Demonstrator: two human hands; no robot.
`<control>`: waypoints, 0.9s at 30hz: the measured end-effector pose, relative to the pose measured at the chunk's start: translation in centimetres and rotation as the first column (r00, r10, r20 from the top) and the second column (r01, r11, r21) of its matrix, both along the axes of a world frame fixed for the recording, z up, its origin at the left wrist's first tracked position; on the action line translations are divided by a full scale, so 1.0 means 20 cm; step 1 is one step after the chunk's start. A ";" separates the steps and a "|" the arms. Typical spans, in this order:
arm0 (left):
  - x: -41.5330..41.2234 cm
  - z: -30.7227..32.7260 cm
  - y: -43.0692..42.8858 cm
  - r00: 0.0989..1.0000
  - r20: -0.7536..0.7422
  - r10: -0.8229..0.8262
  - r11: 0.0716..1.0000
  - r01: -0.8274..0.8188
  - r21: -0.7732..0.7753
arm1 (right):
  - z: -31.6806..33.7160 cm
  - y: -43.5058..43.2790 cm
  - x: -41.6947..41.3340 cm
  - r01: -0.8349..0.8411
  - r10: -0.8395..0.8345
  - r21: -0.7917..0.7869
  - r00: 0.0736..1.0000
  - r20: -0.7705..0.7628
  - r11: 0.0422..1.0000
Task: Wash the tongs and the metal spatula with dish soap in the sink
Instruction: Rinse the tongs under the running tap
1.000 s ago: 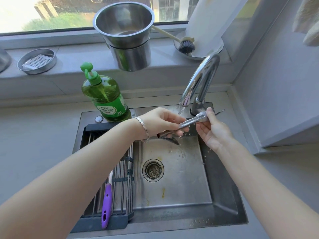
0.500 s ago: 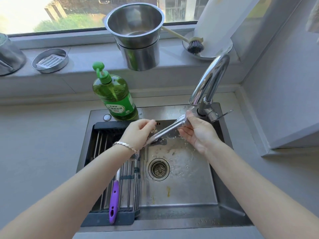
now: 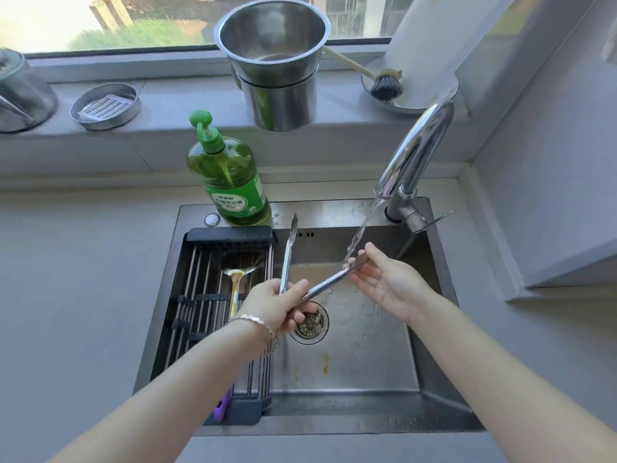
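Tongs [image 3: 320,285] are held over the sink [image 3: 367,365], spread wide like the letter V. The left hand [image 3: 277,307] has its fingers curled round the end where the two arms of the tongs join. One arm sticks up toward the back of the sink. The other arm goes off to the right, and water [image 3: 362,228] from the tap [image 3: 417,145] is running onto its tip. The right hand [image 3: 387,282] is palm up and mostly spread out, and it pinches that wet tip between the thumb and the fingers. The drain [image 3: 310,324] is just below the left hand.

The metal spatula [image 3: 237,265] lies on the dark rack [image 3: 197,295] across the left side of the sink, apart from both hands. Its purple handle shows at the near end. The green dish soap bottle [image 3: 230,182] stands on the sink edge behind the rack, upright, with its pump on top
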State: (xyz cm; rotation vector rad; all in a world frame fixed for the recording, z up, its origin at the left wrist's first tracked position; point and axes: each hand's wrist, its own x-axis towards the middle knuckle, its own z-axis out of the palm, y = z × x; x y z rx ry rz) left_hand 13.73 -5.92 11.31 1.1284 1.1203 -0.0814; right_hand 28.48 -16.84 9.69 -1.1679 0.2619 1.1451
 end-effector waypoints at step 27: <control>0.33 -0.07 -0.04 0.968 0.236 -0.084 0.904 -0.025 0.426 | 0.12 -0.06 0.19 0.236 -0.214 0.002 0.880 0.424 0.972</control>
